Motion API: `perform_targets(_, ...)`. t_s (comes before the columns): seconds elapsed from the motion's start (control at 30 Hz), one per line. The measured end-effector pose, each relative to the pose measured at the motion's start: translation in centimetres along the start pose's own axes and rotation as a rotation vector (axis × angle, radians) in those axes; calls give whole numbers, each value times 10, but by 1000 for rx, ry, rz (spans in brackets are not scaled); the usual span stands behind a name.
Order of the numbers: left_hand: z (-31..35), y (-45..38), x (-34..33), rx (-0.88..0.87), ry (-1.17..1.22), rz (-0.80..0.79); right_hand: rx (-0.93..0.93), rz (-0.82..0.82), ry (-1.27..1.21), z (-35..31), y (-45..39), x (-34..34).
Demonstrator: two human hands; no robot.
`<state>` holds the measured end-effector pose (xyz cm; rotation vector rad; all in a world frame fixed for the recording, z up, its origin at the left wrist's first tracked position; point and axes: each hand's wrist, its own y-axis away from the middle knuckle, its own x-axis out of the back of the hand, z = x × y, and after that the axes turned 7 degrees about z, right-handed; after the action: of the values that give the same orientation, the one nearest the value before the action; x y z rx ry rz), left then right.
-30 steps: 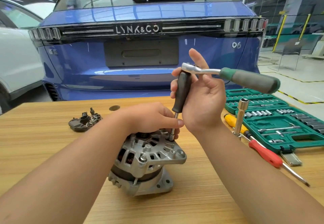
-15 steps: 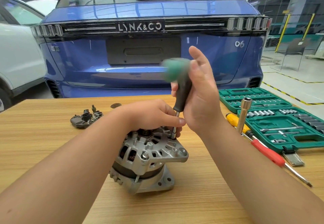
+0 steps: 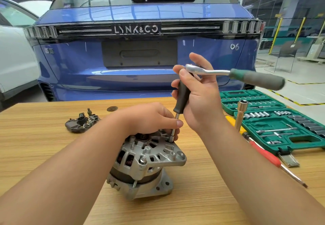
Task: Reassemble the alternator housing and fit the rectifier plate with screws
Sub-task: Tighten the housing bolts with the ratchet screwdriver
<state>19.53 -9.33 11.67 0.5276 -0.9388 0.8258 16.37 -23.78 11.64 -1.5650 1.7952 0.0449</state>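
Ratchet (image 3: 233, 74) has swung back round to the right since half a second ago, right hand (image 3: 202, 99) gripping its driver (image 3: 182, 96), left hand (image 3: 154, 119) pinching the shaft on the alternator (image 3: 147, 159) mid-surface, so a housing bolt is likely tightening.

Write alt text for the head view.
On a wooden table, a person's left hand steadies an alternator while the right hand holds a black-handled driver topped by a ratchet upright on a housing bolt. A green socket set lies right; a blue car stands behind.
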Motion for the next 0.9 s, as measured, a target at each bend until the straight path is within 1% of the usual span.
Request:
perform_targets(0.07, 0, 0, 0, -1, -4, -3, 147, -26, 68, 4, 0, 1)
perform_targets(0.13, 0, 1, 0, -7, 15, -6, 157, -61, 13, 7, 1, 3)
perform_targets(0.2, -1, 1, 0, -10, 41, -8, 96, -130, -100, 8, 1, 7)
perform_targets(0.3, -2, 2, -1, -9, 73, -15, -48, -239, -257, 7, -2, 12)
perform_targets(0.37, -2, 1, 0, -10, 76, -14, -122, -267, -294, 7, -4, 13)
perform_targets(0.47, -2, 2, 0, -28, 59, -19, -188, -291, -274, 5, -5, 14)
perform_targets(0.57, -1, 3, 0, -23, 73, -27, -226, -233, -202, 0, -4, 10)
perform_targets(0.7, 1, 1, -1, -1, 22, -18, -144, 42, 57, -5, -5, 2)
perform_targets(0.77, 2, 1, -1, -2, 3, -7, -203, 125, 93, -8, -8, 4)
perform_targets(0.83, 2, 0, -1, 4, 14, -8, -321, 41, -21, -11, -10, 9)
perform_targets(0.87, 2, 1, -1, 5, 24, -13, -351, -18, -113, -12, -9, 10)
perform_targets(0.9, 2, 1, -1, 4, 26, -15, -344, -69, -184, -12, -9, 11)
